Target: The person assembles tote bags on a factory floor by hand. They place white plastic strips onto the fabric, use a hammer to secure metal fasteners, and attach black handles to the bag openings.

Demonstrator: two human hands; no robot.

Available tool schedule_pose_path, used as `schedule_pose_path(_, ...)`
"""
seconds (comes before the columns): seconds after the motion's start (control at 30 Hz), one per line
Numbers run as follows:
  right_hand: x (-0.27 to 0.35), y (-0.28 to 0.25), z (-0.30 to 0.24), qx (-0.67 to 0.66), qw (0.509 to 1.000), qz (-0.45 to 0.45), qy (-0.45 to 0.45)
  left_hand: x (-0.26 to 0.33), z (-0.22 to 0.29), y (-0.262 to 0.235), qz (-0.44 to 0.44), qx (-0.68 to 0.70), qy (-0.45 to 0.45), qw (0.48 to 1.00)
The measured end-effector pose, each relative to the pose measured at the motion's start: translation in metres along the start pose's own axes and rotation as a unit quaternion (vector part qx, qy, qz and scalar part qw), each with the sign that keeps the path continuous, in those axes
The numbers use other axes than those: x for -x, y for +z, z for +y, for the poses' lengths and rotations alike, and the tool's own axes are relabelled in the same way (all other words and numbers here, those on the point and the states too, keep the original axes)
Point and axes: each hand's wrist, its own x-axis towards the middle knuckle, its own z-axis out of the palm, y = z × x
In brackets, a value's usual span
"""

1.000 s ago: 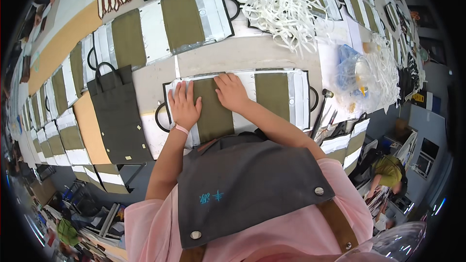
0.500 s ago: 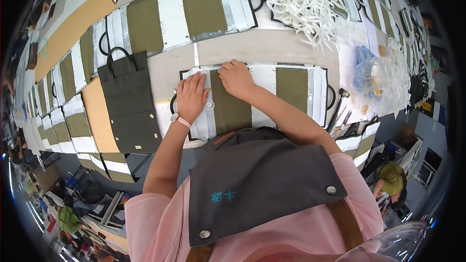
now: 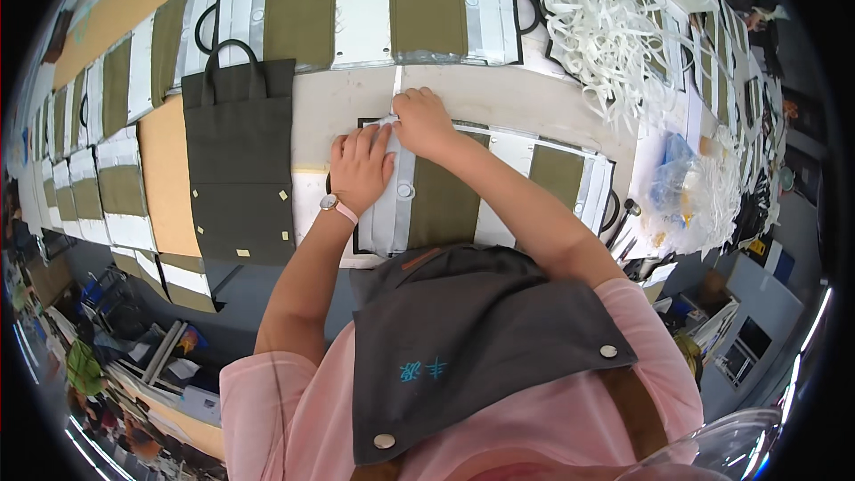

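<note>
We found the striped bag panel [image 3: 463, 191] lying flat on the surface [image 3: 338, 102], directly before the person. Both hands lay on its left part: the left hand [image 3: 361, 167] flat on it, the right hand [image 3: 423, 122] just behind and to the right, at its far edge. Left of the panel lay a finished tote bag [image 3: 236, 156], handles pointing away. Behind them ran a row of further panels [image 3: 374, 4]. To the far right lay a heap of straps [image 3: 610, 40], and nearer, a plastic bag [image 3: 686, 187].

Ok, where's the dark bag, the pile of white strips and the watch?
dark bag [image 3: 239, 160], head view, middle of its front panel
white strips [image 3: 606, 36], head view, middle of the pile
watch [image 3: 329, 203], head view, its face on the left wrist
</note>
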Motion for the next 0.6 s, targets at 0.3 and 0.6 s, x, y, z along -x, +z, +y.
schedule_pose_path(0.3, 0.008, 0.016, 0.001, -0.045, 0.993, 0.088, -0.064, 0.000, -0.002, 0.000, 0.000, 0.012, -0.024, 1.000)
schedule_pose_path(0.6, 0.013, 0.016, 0.008, -0.076, 0.978, 0.125, -0.150, -0.003, 0.001, 0.000, 0.027, 0.009, -0.028, 0.999)
